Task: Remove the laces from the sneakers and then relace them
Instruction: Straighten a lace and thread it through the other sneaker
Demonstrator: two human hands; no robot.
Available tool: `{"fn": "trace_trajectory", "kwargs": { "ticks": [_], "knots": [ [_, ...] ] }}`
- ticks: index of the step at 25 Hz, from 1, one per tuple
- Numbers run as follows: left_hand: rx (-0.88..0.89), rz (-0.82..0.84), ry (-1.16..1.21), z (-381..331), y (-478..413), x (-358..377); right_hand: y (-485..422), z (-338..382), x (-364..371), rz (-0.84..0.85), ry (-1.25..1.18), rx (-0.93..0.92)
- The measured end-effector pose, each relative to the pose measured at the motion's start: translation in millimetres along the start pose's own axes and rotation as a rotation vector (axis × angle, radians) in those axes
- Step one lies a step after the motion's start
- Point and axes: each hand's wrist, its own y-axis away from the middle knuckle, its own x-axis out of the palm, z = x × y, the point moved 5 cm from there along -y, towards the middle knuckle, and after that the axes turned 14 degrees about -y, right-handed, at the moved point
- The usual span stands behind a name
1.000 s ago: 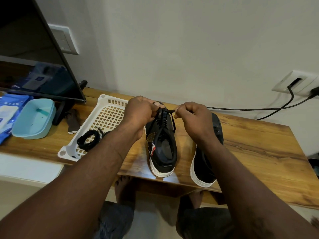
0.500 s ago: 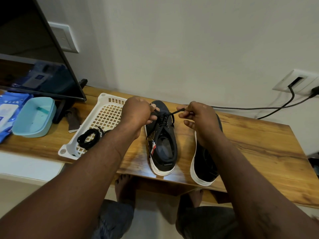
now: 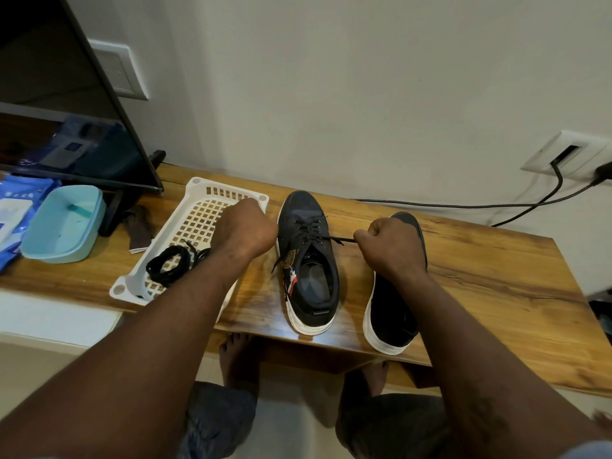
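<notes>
Two black sneakers with white soles stand side by side on the wooden table [image 3: 480, 276], toes toward the wall. The left sneaker [image 3: 309, 260] is partly laced with a black lace [image 3: 334, 239]. My right hand [image 3: 390, 248] is shut on one lace end, drawn taut to the right over the right sneaker [image 3: 390, 313], which shows no lace. My left hand [image 3: 243, 228] is a closed fist just left of the laced shoe; the other lace end [image 3: 277, 260] hangs by it, and its grip is hidden. A second coiled black lace [image 3: 170, 265] lies in the white basket [image 3: 212, 198].
A TV screen [image 3: 66, 111] stands at the back left, with a light blue tub [image 3: 63, 223] and blue packets [image 3: 13, 213] before it. A black cable [image 3: 463, 205] runs along the wall to a socket [image 3: 566, 154]. My bare feet show under the table edge.
My hands have moved apart: the right pulled its lace end out to the right and the left drew back to the left, tightening the lace across the eyelets.
</notes>
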Motion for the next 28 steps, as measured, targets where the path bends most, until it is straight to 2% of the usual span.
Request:
{"fn": "trace_trajectory", "kwargs": {
  "ticks": [15,18,21,23,26,28],
  "knots": [
    [0.076,-0.111,-0.209,-4.8,3.4,-0.1,1.8,0.5,-4.8,0.001,0.07,0.032],
    [0.088,-0.116,-0.247,-6.6,4.4,-2.0,2.7,0.2,-5.6,0.002,0.071,0.035],
    [0.174,-0.063,-0.283,-6.9,5.2,1.7,3.2,0.4,-7.4,0.031,0.06,0.021],
    [0.237,-0.009,-0.236,-4.1,3.1,3.8,5.0,1.7,-7.6,0.058,0.08,0.004],
    [0.33,0.064,0.029,-8.7,3.4,2.9,7.6,12.4,-7.7,0.074,0.037,-0.089],
    [0.387,0.162,0.17,-18.7,9.6,5.4,11.6,26.6,2.2,0.217,-0.105,-0.183]
  ]
}}
